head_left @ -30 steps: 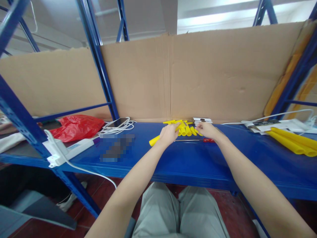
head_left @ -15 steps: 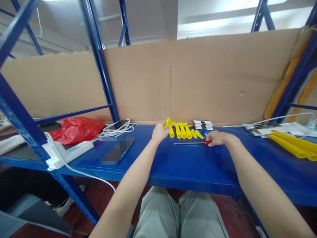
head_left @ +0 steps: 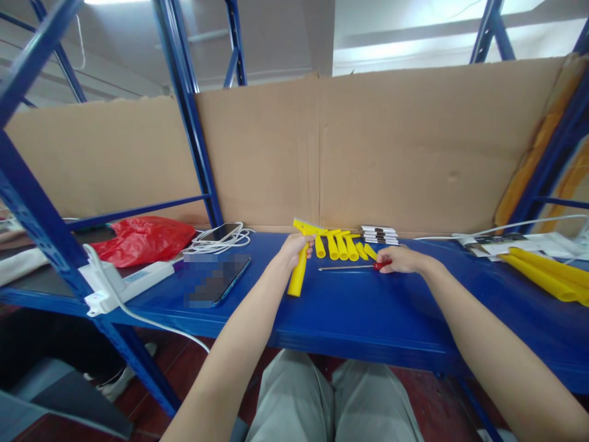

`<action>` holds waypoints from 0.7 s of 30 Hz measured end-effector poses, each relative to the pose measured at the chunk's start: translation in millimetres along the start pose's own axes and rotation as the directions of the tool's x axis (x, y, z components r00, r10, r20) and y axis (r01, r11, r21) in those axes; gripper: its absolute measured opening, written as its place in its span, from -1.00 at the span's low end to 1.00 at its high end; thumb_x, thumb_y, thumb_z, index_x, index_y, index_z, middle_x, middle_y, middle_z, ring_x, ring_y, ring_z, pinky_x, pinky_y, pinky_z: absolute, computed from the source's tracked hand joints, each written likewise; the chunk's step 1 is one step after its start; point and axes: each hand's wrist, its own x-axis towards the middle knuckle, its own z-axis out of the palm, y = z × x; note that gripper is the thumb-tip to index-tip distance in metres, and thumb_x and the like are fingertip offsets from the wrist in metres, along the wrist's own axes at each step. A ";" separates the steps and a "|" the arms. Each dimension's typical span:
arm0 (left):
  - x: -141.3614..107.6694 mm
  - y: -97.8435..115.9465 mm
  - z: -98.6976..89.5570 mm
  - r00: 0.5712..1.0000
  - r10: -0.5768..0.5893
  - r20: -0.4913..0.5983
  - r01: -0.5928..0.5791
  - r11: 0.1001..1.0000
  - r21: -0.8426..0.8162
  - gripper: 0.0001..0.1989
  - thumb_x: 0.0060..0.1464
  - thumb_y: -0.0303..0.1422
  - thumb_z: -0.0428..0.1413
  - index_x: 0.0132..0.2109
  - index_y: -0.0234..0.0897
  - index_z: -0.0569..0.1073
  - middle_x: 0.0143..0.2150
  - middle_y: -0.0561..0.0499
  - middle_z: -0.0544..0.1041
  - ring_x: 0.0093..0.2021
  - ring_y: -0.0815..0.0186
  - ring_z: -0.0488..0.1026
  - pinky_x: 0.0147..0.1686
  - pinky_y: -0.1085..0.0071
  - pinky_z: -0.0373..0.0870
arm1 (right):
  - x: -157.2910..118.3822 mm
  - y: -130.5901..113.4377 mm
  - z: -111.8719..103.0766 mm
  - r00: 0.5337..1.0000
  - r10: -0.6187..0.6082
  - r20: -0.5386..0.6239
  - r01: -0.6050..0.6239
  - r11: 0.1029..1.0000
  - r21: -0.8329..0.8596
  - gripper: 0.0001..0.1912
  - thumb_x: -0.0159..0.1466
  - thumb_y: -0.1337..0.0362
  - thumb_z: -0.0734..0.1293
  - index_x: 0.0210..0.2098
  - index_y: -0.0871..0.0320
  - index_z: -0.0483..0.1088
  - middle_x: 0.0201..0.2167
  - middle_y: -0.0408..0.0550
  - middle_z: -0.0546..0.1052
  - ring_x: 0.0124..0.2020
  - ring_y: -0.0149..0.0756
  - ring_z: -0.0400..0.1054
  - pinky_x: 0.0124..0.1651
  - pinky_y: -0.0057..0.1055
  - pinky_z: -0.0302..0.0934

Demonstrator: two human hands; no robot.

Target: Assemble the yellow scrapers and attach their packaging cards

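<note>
Two hands of mine hold things over the blue shelf point(head_left: 350, 319). My left hand point(head_left: 299, 247) is wrapped around a yellow scraper point(head_left: 297, 280), high on its handle, just left of the row of yellow scrapers point(head_left: 342, 248). Its long handle points back at me and leans a bit left; its wide head is at the far end, toward the cardboard wall point(head_left: 391, 147). My right hand point(head_left: 399, 259) has its fingers curled on a screwdriver point(head_left: 345, 268). That one lies sideways, with its thin tip pointing left at the scraper.

My fingers hide part of the scraper's handle and most of the screwdriver's red grip. I can't tell if the scraper touches the shelf. The small yellow bits point(head_left: 370, 251) by the row are hard to make out. Blurry squares cover part of the phone point(head_left: 232, 276), and the big yellow tubes point(head_left: 540, 273) get cut off at the right edge.
</note>
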 end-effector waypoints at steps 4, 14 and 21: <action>5.9 -7.2 -3.3 0.998 -0.053 -0.016 0.054 0.997 0.052 -0.82 0.07 -0.63 -0.01 -0.44 -0.34 0.28 -0.71 0.17 0.24 -0.77 0.56 0.10 -0.75 0.60 0.02 | 0.6 7.0 0.7 0.998 -0.045 -0.043 0.046 0.999 0.025 -0.92 0.00 0.28 0.37 -0.48 0.11 0.41 -0.40 -0.09 0.55 -0.32 -0.23 0.40 -0.24 -0.38 0.24; 7.8 -12.2 -5.9 0.995 -0.100 -0.002 0.099 0.988 0.121 -0.80 0.10 -0.65 -0.03 -0.44 -0.35 0.29 -0.72 0.17 0.23 -0.77 0.54 0.11 -0.74 0.59 0.05 | -6.4 2.9 -11.3 0.978 -0.048 -0.202 0.049 0.999 -0.002 -0.95 0.06 0.33 0.29 -0.43 0.14 0.36 -0.33 -0.02 0.54 -0.28 -0.25 0.39 -0.22 -0.40 0.22; 4.5 -10.3 -2.8 0.995 -0.095 0.021 0.090 0.980 0.177 -0.74 0.06 -0.65 0.02 -0.53 -0.32 0.25 -0.74 0.17 0.22 -0.77 0.53 0.12 -0.71 0.57 0.08 | -6.8 0.9 -14.1 0.930 -0.019 -0.368 -0.002 0.998 -0.057 -0.94 0.10 0.33 0.27 -0.38 0.13 0.36 -0.32 -0.01 0.54 -0.27 -0.25 0.39 -0.23 -0.43 0.20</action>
